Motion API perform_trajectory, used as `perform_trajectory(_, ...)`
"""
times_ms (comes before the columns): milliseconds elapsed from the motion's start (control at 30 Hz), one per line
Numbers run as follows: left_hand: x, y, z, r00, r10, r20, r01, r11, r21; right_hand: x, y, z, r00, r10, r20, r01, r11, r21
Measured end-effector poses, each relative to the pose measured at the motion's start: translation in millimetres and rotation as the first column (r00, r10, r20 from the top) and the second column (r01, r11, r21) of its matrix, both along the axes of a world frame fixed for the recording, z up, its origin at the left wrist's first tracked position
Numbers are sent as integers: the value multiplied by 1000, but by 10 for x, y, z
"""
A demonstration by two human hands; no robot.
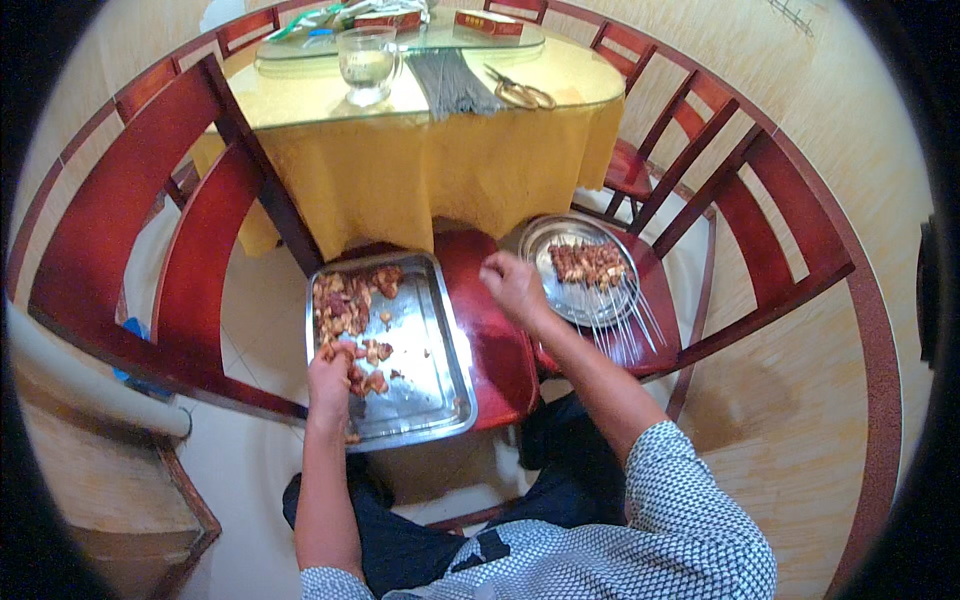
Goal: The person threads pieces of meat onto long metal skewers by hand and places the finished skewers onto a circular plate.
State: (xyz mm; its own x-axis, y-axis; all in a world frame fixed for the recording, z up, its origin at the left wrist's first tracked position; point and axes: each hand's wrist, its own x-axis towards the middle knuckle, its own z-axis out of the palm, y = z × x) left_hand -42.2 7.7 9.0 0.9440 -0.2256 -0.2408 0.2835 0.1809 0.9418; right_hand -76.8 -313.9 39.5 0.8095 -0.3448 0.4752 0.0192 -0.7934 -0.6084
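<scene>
My left hand [330,379] is over the left side of a rectangular metal tray [409,409], its fingers closed on pieces of raw marinated meat [349,351]. More cut meat [341,304] is heaped along the tray's left and far side, with a few scraps on the bare metal. My right hand [516,289] is curled above the red chair seat, between the tray and a round metal plate [551,296]. No object shows in its fingers. Several meat skewers [589,264] lie side by side on that plate, their thin bare ends [619,322] sticking out over the near rim.
Ahead stands a round table with a yellow cloth [360,180] and glass top. On it are a glass pitcher [367,67], a bundle of thin skewers [450,82], scissors [525,94] and red boxes [487,24]. A wooden chair back [135,180] rises left; another [765,225] stands right.
</scene>
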Motion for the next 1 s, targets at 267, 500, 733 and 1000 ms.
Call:
perform_trajectory(267,-74,-133,194,996,-48,-69,47,999,-21,1232,-417,2470,980,-185,75,200,921,-334)
perform_trajectory(500,-55,-27,247,990,-54,-129,41,994,-99,1976,27,2821,824,-380,-420,128,847,-516)
perform_trajectory(733,-84,-50,342,983,-70,-168,57,995,-81,2399,-252,2718,707,-443,-552,70,820,-569)
perform_trajectory(1000,-79,-8,242,978,-99,-186,90,994,-56,2514,-128,2712,684,-496,-535,138,808,-573)
